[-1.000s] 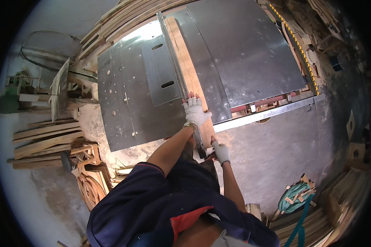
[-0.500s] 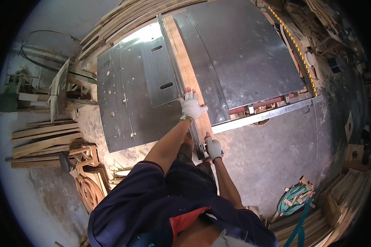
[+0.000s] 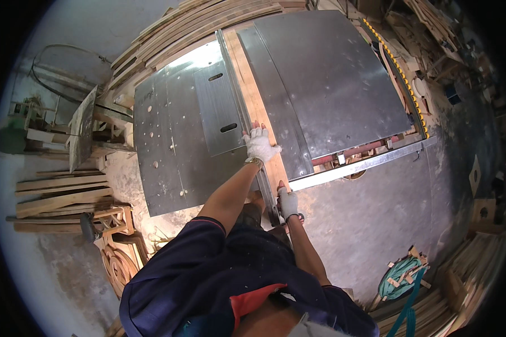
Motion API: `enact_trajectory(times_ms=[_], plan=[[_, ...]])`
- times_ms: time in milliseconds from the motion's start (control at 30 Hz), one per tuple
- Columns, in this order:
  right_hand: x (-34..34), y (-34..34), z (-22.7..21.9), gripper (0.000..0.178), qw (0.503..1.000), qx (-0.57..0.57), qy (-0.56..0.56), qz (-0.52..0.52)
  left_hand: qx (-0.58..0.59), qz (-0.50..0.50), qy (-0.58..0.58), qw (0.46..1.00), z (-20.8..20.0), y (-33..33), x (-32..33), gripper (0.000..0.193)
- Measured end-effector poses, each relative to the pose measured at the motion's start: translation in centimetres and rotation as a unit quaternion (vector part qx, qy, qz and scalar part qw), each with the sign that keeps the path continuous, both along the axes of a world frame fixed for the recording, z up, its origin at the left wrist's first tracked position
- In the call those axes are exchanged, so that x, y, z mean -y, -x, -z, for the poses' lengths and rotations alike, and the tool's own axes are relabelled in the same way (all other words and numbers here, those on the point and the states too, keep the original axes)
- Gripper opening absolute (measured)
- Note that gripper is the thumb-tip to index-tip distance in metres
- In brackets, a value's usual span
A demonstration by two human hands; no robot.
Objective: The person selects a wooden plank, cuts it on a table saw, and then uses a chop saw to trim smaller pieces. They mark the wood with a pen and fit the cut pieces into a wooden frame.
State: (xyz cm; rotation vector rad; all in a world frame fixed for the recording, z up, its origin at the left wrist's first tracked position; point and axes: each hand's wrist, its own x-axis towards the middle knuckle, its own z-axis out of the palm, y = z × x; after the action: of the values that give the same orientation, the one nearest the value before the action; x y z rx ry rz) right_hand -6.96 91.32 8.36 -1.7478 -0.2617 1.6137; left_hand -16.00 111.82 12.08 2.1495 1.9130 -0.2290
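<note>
A long, pale wooden board (image 3: 246, 76) lies lengthwise on the grey metal table of a saw (image 3: 343, 78), alongside a straight metal fence (image 3: 233, 73) on its left. My left hand (image 3: 261, 146), in a white fingerless glove, rests flat across the board and the fence edge with fingers spread. Nearer to me, my right hand (image 3: 288, 203) wears a similar glove and is closed at the board's near end, its fingertips showing on the wood. The underside of that grip is hidden. No blade can be made out.
Stacked planks (image 3: 168, 39) line the table's far side. A silver rail (image 3: 365, 166) runs along the near right edge. Loose timber (image 3: 62, 194) lies at left. On the right floor sits a bundle of green strap (image 3: 399, 278) beside more stacked wood (image 3: 466, 281).
Both hands have shifted slightly forward relative to the saw table, keeping the same hold. The whole view has dipped a little with my head.
</note>
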Motion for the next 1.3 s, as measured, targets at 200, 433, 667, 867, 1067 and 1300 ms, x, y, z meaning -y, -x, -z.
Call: enact_trajectory(times_ms=[200, 433, 667, 867, 1067, 1300], plan=[[2.7, -0.8, -4.2, 0.047, 0.991, -0.091, 0.000, 0.100, 0.133, 0.017, -0.074, 0.988, -1.9, -0.2, 2.9, 0.107], [4.3, -2.7, -14.4, 0.045, 0.984, -0.049, -0.086, 0.151, 0.249, 0.036, -0.147, 0.957, -9.5, -1.9, 3.7, 0.091], [10.4, -11.3, -23.4, 0.036, 0.957, 0.016, -0.132, 0.259, 0.340, 0.204, -0.126, 0.910, -12.3, -1.9, 7.3, 0.084], [22.3, -13.7, -27.1, 0.070, 0.906, -0.025, -0.264, 0.331, 0.314, 0.445, -0.362, 0.757, -12.8, -8.8, 10.1, 0.046], [24.3, -17.9, -22.1, 0.054, 0.882, 0.189, -0.317, 0.293, 0.433, 0.430, -0.421, 0.671, -30.7, -15.2, 14.0, 0.035], [26.9, -18.2, -14.5, 0.081, 0.803, 0.594, -0.036, -0.034, 0.821, 0.131, -0.153, 0.534, -42.8, -14.9, 12.4, 0.041]])
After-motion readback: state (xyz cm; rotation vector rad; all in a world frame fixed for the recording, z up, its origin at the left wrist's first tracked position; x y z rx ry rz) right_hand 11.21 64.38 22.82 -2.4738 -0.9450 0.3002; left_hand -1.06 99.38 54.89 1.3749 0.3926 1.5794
